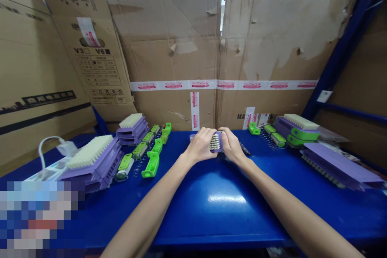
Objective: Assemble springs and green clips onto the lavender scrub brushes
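Note:
Over the middle of the blue table, my left hand [202, 144] and my right hand [231, 145] hold a purple brush [215, 142] between them. Its rows of pale bristles face me. The left fingers are wrapped round one side of it, and the right hand is closed on the other side, its thumb along the edge. Both hands cover much of the brush. Just beyond my right hand a small dark tool [244, 149] lies on the table; its kind is not clear.
On the left stand stacked purple brush parts [90, 161], green-and-clear pieces [139, 150], springs [139, 167] and bright green brackets [151, 163]. At right are a green bracket [254, 129], more purple parts [338, 163] and brush stacks [298, 131]. Cardboard [169, 56] walls the back.

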### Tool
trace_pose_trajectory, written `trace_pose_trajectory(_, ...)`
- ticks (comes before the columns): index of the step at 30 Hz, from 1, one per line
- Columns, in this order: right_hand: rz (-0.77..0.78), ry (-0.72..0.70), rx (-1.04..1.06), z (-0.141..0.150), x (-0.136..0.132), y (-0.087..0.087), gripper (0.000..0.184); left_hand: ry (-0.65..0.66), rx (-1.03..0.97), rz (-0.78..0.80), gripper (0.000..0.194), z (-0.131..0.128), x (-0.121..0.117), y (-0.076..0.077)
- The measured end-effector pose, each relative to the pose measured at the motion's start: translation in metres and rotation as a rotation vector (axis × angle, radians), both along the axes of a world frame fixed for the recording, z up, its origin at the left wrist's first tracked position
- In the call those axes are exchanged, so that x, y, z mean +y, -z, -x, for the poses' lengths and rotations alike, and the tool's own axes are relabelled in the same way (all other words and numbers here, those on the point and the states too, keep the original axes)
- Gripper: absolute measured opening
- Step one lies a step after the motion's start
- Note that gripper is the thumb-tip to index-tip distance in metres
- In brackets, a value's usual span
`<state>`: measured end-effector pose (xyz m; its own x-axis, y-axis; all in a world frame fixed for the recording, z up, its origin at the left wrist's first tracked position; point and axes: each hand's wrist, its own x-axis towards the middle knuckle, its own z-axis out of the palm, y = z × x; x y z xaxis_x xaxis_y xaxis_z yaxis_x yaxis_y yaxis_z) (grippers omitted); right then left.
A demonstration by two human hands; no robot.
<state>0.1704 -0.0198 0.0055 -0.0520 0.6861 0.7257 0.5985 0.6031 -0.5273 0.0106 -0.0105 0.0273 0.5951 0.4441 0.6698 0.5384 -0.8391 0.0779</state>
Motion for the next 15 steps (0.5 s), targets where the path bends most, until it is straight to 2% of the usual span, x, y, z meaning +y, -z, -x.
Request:
trace_pose_trajectory(3, 0.018, -0.019, -0.01, -0.0017, 0.0002, 0.0013, 0.042, 0.024, 0.019, 0.012, 0.066, -0.002, -0.0002, 0.002)
trace_pose_trajectory(7, 0.048, 0.043, 0.03, 0.0019, 0.0007, 0.005, 0.053, 0.036, 0.021, 0.009, 0.081, -0.0032, 0.0003, 0.0024)
trace_pose_trajectory(11, 0.109, 0.052, 0.108, 0.0059, 0.0017, 0.0064, 0.066, 0.077, 0.035, 0.024, 0.081, -0.0052, -0.0018, 0.0005)
trace_pose_trajectory(15, 0.125, 0.053, 0.177, 0.0058, 0.0046, 0.0059, 0.062, 0.059, 0.051, 0.019, 0.082, -0.008, -0.0047, -0.002)
